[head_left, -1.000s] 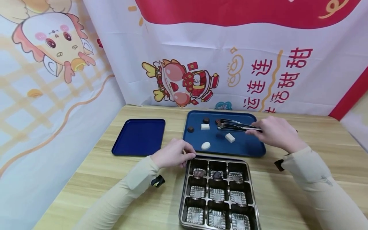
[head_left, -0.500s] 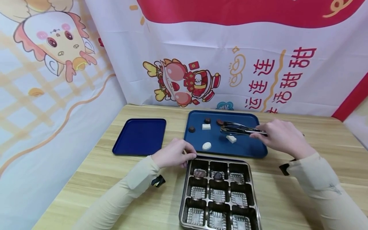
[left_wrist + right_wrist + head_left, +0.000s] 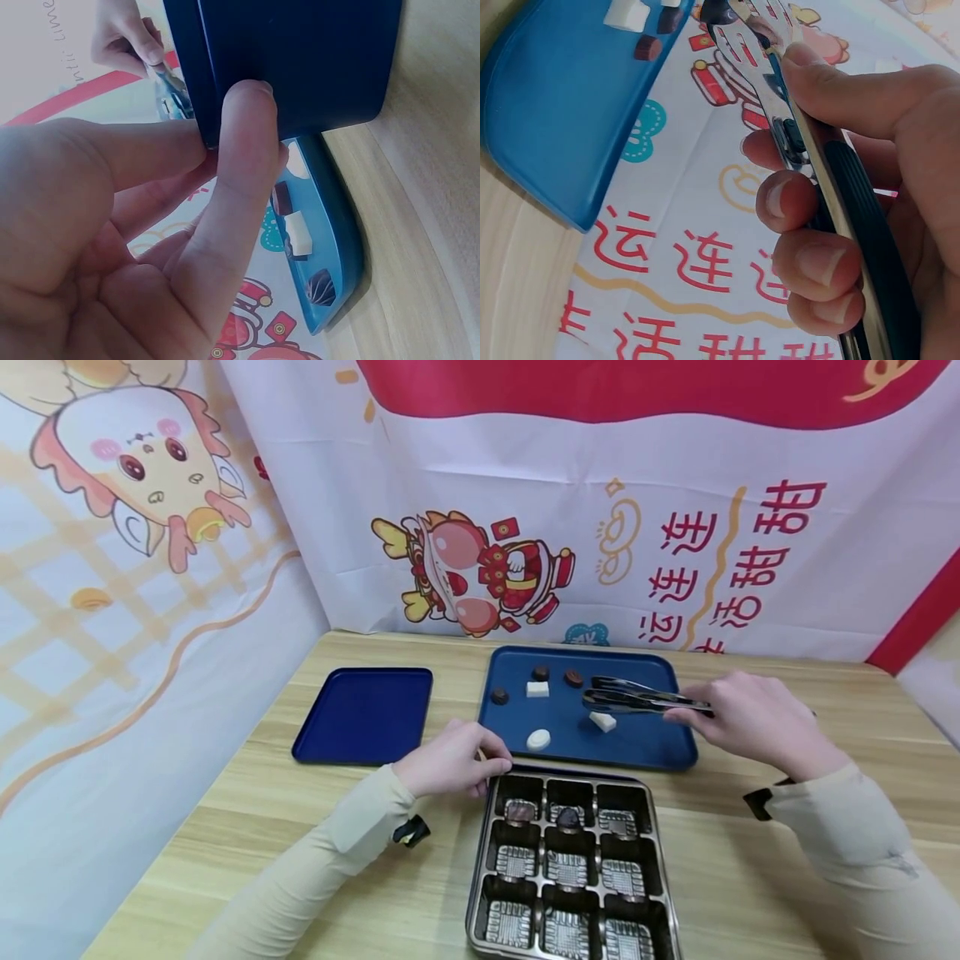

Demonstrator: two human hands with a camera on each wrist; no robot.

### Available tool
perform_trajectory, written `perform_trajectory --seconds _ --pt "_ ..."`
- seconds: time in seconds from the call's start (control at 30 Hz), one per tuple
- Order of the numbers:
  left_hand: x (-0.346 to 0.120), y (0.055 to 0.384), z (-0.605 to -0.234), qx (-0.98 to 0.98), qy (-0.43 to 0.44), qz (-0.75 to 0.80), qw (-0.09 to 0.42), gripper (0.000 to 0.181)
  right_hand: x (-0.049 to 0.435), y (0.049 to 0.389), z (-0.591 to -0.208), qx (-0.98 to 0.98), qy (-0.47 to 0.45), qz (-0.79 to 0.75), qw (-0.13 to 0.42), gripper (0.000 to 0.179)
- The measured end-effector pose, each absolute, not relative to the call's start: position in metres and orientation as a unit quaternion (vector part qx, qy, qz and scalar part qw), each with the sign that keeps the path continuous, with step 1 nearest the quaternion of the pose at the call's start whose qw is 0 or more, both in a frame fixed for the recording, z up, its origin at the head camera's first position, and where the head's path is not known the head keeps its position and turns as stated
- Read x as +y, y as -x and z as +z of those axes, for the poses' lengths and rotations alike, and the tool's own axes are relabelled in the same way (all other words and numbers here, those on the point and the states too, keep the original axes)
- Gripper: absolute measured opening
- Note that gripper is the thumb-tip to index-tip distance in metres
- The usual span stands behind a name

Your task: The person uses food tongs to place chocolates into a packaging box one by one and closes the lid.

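Observation:
My left hand [image 3: 453, 762] pinches the back left corner of a dark box [image 3: 322, 67] between thumb and fingers. Set in the box is a bronze-coloured insert [image 3: 542, 835] with rows of square compartments; its back row holds a brown chocolate [image 3: 521, 811] and a darker one [image 3: 568, 817]. My right hand [image 3: 757, 718] grips metal tongs [image 3: 652, 700] by their dark handles. The tong tips hang over the blue tray [image 3: 645, 747], their arms slightly apart, close to a white chocolate [image 3: 602, 722]. A brown oval chocolate [image 3: 573, 678] lies left of the tips.
Elsewhere on the blue tray lie two dark chocolates, one by the back [image 3: 541, 673], a white block [image 3: 537, 689] and a white oval piece [image 3: 538, 740]. A smaller navy tray [image 3: 363, 718] sits left on the wooden table [image 3: 247, 827]. A printed cloth [image 3: 480, 468] hangs behind.
My right hand and the tongs have drawn to the right, away from the brown oval chocolate, which now shows fully. My left hand has stayed at the box corner.

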State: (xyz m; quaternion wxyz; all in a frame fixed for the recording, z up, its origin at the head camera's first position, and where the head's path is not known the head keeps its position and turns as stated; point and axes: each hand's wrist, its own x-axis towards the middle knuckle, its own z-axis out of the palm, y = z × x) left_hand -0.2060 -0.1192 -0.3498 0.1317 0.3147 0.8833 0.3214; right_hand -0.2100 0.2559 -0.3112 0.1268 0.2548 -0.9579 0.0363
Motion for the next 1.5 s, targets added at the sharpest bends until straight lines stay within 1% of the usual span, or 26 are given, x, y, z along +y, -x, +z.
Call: perform_trajectory --seconds 0.13,0.23,0.33,0.53,0.7,0.9,1.0,1.23,1.43,1.5 --pt "-0.119 0.206 -0.35 0.886 -0.312 0.318 0.133 0.012 0.26 0.203 -0.304 -0.955 -0.26 0.038 0.137 0.041" --pt "-0.119 0.206 -0.35 0.887 -0.31 0.315 0.134 0.012 0.264 0.194 -0.298 -0.948 -0.272 0.044 0.16 0.034" --pt "-0.119 0.207 -0.35 0.887 -0.309 0.316 0.134 0.012 0.269 0.186 -0.291 -0.941 -0.282 0.049 0.181 0.032" --pt "-0.12 0.207 -0.35 0.884 -0.312 0.32 0.136 0.012 0.271 0.168 -0.276 -0.939 -0.28 0.034 0.195 0.031" --pt "-0.12 0.207 -0.351 0.883 -0.311 0.325 0.135 0.012 0.273 0.157 -0.27 -0.922 -0.321 0.026 0.214 0.03" --pt "-0.121 0.209 -0.353 0.881 -0.314 0.327 0.134 0.012 0.27 0.147 -0.271 -0.897 -0.379 0.033 0.227 0.025" --pt "-0.12 0.209 -0.353 0.881 -0.315 0.327 0.135 0.012 0.269 0.142 -0.271 -0.9 -0.372 0.026 0.227 0.026" --pt "-0.119 0.209 -0.352 0.881 -0.315 0.324 0.138 0.012 0.27 0.131 -0.272 -0.914 -0.352 0.002 0.204 0.03" --pt "-0.119 0.209 -0.351 0.88 -0.314 0.328 0.141 0.012 0.267 0.122 -0.275 -0.906 -0.385 0.011 0.174 0.023" --pt "-0.12 0.209 -0.352 0.879 -0.314 0.331 0.142 0.011 0.264 0.12 -0.276 -0.908 -0.389 0.014 0.156 0.021"
